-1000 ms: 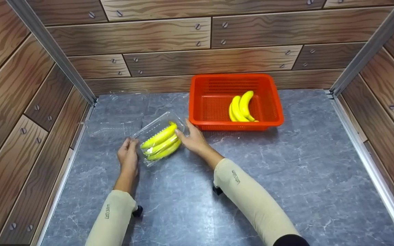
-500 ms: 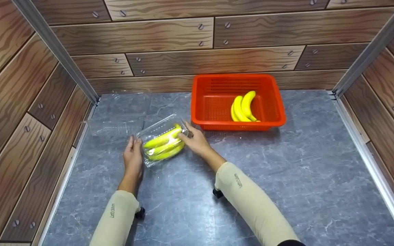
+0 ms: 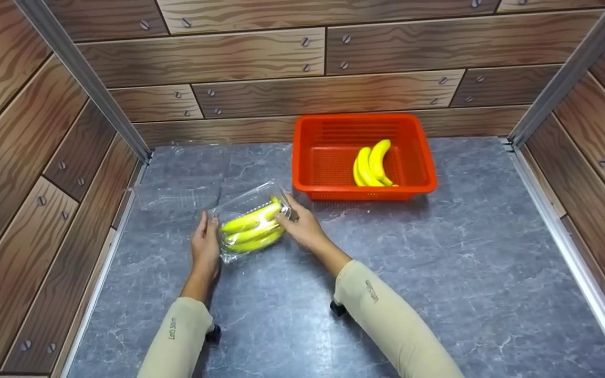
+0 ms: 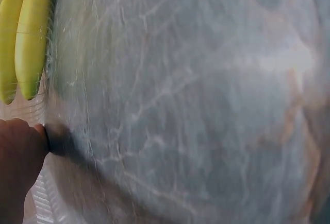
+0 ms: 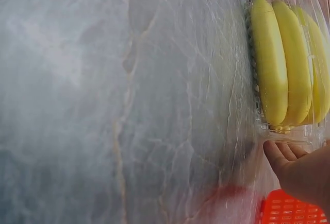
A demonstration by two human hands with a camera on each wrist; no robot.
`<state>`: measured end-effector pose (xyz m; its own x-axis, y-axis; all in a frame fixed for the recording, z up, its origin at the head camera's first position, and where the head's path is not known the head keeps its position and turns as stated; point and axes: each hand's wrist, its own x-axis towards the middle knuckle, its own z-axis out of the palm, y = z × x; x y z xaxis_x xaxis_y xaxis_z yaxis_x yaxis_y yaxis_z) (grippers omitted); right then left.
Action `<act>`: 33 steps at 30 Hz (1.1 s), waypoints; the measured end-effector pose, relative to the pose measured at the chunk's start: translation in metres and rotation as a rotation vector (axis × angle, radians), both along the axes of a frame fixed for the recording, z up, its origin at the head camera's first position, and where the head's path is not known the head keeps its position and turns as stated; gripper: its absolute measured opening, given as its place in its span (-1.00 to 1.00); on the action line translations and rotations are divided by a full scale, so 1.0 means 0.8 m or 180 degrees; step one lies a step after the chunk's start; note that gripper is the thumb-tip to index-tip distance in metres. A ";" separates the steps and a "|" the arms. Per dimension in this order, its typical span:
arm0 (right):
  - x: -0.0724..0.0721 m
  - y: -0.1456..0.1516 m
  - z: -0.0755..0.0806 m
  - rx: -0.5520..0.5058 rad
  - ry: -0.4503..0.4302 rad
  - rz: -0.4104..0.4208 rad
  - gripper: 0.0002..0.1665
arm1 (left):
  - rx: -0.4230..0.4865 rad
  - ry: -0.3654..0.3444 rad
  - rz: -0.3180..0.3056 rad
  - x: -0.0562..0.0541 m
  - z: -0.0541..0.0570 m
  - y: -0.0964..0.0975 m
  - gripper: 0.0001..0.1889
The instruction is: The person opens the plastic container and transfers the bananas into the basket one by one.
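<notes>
A clear plastic clamshell box point(image 3: 244, 202) with a bunch of yellow bananas point(image 3: 252, 229) inside is held between both hands, tilted with its right end farther away. My left hand point(image 3: 205, 244) holds the box's left end; in the left wrist view its fingers point(image 4: 26, 141) are at that end, partly cut off by the frame. At the other end, my right hand point(image 3: 305, 226) grips with the thumb over the top edge. The right wrist view shows its fingers point(image 5: 282, 154) against the end wall, below the bananas point(image 5: 294, 64).
A red perforated basket point(image 3: 302, 157) stands by the back wall with another bunch of bananas point(image 3: 371, 165) inside. More clear plastic boxes lie back left, one clear box point(image 3: 176, 197) just behind my left hand. Wood-patterned walls point(image 3: 260, 55) bound the grey marbled surface point(image 3: 470, 252).
The box and both hands have shifted slightly right and toward the person. My left hand has come up along the box's left end. The bananas in the basket have not moved.
</notes>
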<state>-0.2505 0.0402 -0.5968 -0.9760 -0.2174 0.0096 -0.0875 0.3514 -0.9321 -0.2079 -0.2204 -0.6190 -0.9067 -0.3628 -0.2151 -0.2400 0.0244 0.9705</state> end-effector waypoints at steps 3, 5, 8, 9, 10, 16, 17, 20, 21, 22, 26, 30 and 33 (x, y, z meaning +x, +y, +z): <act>0.005 0.003 -0.002 -0.0045 -0.0034 0.0044 -0.07 | -0.0037 -0.0036 -0.0012 0.002 0.000 -0.001 -0.31; 0.007 0.007 -0.004 -0.0066 -0.0074 0.0061 -0.05 | -0.0070 -0.0044 -0.0035 0.002 -0.001 0.000 -0.31; 0.011 0.010 -0.005 -0.0110 -0.0133 0.0076 -0.03 | -0.0141 -0.0045 -0.0052 0.002 -0.002 0.002 -0.32; 0.012 0.011 -0.005 -0.0110 -0.0139 0.0076 -0.03 | -0.0166 -0.0046 -0.0060 0.003 -0.002 0.003 -0.32; 0.014 0.013 -0.005 -0.0100 -0.0138 0.0082 -0.02 | -0.0192 -0.0040 -0.0061 0.004 -0.003 0.003 -0.32; 0.021 0.023 -0.003 0.0072 -0.0156 0.0115 0.02 | -0.0204 0.0067 -0.0072 0.009 -0.003 0.009 -0.35; 0.023 0.025 -0.002 0.0101 -0.0178 0.0129 0.03 | -0.0199 0.0068 -0.0078 0.010 -0.004 0.011 -0.35; 0.028 0.034 0.000 0.0117 -0.0253 0.0170 0.08 | -0.0216 0.0046 -0.0112 0.012 -0.004 0.016 -0.36; 0.030 0.037 0.001 0.0115 -0.0272 0.0186 0.10 | -0.0232 0.0043 -0.0128 0.014 -0.003 0.018 -0.35; 0.032 0.040 0.002 0.0119 -0.0274 0.0204 0.11 | -0.0258 0.0027 -0.0139 0.014 -0.003 0.019 -0.35; 0.039 0.049 0.004 0.0146 -0.0225 0.0280 0.13 | -0.0304 0.0076 -0.0188 0.017 -0.004 0.026 -0.36; 0.046 0.057 0.005 0.0160 -0.0153 0.0331 0.13 | -0.0346 0.0121 -0.0223 0.019 -0.007 0.032 -0.36; 0.052 0.063 0.004 0.0162 -0.0160 0.0328 0.13 | -0.0385 0.0128 -0.0251 0.022 -0.007 0.037 -0.35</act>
